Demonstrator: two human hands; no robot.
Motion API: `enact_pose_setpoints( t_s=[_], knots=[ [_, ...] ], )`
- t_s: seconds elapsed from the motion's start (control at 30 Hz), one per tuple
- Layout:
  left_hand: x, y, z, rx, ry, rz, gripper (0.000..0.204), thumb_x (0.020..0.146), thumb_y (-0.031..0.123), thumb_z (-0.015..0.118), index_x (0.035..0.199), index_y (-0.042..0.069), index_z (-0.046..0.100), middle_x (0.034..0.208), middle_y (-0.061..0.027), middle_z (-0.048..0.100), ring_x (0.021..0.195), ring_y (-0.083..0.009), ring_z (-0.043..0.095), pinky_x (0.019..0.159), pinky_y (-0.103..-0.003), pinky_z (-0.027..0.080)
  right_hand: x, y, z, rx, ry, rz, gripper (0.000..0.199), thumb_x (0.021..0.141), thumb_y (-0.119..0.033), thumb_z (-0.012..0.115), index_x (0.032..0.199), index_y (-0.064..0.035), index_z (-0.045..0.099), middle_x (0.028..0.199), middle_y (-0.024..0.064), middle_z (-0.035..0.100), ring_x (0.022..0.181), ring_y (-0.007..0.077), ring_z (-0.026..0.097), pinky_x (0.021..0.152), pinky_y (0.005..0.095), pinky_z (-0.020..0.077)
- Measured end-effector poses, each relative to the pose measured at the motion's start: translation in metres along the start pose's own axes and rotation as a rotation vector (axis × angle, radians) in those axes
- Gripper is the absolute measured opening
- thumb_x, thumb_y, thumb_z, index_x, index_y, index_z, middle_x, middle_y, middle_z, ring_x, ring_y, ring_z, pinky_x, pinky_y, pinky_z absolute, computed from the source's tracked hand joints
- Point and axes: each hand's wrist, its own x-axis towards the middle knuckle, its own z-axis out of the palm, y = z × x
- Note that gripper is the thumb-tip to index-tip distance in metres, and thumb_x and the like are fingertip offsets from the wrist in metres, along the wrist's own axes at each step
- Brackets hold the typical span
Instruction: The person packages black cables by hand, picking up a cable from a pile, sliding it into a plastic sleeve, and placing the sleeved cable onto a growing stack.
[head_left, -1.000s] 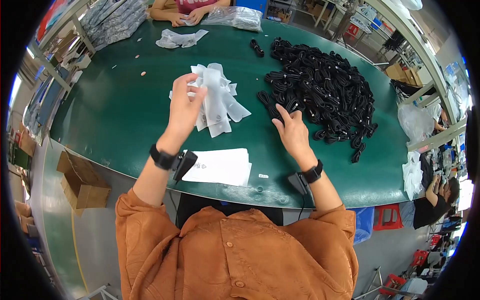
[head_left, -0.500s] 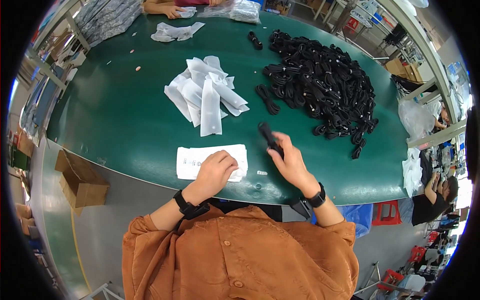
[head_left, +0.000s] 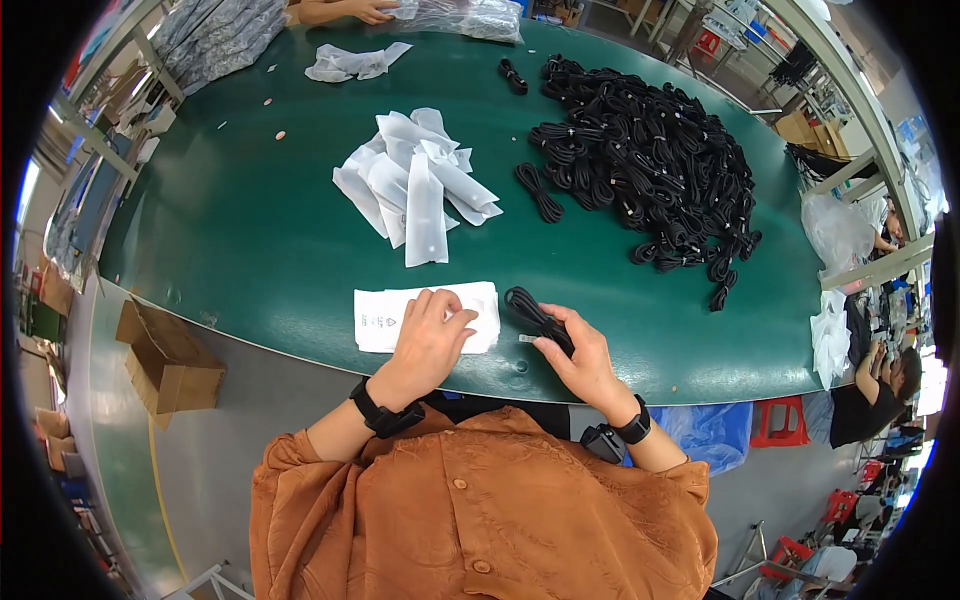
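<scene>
A flat stack of white printed plastic bags (head_left: 376,330) lies near the table's front edge. Over it rests my left hand (head_left: 432,328), fingers curled, with thumb and fingertips pinching at the top bag by its right end; the exact grip is partly hidden. Just to the right, my right hand (head_left: 582,358) holds a coiled black cable (head_left: 535,312), its looped end tilted up and left toward the stack. A small pale label strip (head_left: 526,338) shows beside my right thumb.
A large heap of coiled black cables (head_left: 650,160) covers the right of the green table (head_left: 250,230). Filled white bags (head_left: 425,200) are piled ahead. Across the table, another person's hand (head_left: 372,12) touches clear plastic packs (head_left: 465,18). A cardboard box (head_left: 175,365) stands on the floor at left.
My right hand has brought the cable down toward the stack, and its loop now points at the bags. My left hand's fingers have moved up slightly on the stack.
</scene>
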Motion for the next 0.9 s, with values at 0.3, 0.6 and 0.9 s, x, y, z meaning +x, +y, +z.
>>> enact_pose_setpoints(
  t_s=[0.3, 0.6, 0.9],
  knots=[
    [0.005, 0.003, 0.008, -0.059, 0.025, -0.005, 0.016, 0.081, 0.005, 0.071, 0.097, 0.003, 0.067, 0.096, -0.0104, 0.056, 0.088, -0.0293, 0.055, 0.077, -0.039, 0.047, 0.006, 0.006, 0.010, 0.005, 0.031, -0.141, 0.037, 0.089, -0.005, 0.069, 0.125, -0.0011, 0.061, 0.102, 0.0163, 0.067, 0.089, 0.0340, 0.067, 0.077, 0.0370, 0.0536],
    [0.003, -0.001, 0.016, -0.251, 0.085, -0.185, 0.008, 0.084, 0.002, 0.067, 0.089, 0.003, 0.061, 0.085, -0.0092, 0.060, 0.081, -0.0308, 0.060, 0.074, -0.040, 0.048, 0.006, -0.005, 0.016, -0.217, 0.095, -0.267, 0.046, 0.079, 0.003, 0.071, 0.124, -0.0032, 0.063, 0.102, 0.0143, 0.066, 0.087, 0.0321, 0.065, 0.075, 0.0391, 0.0536],
    [0.003, 0.000, 0.011, -0.556, 0.049, -0.329, 0.011, 0.084, -0.003, 0.065, 0.092, 0.001, 0.058, 0.090, -0.0115, 0.059, 0.079, -0.0317, 0.058, 0.073, -0.041, 0.049, 0.008, 0.001, 0.019, -0.444, -0.009, -0.476, 0.048, 0.075, 0.003, 0.071, 0.122, -0.0029, 0.064, 0.097, 0.0114, 0.064, 0.085, 0.0307, 0.061, 0.069, 0.0383, 0.0521]
  ],
)
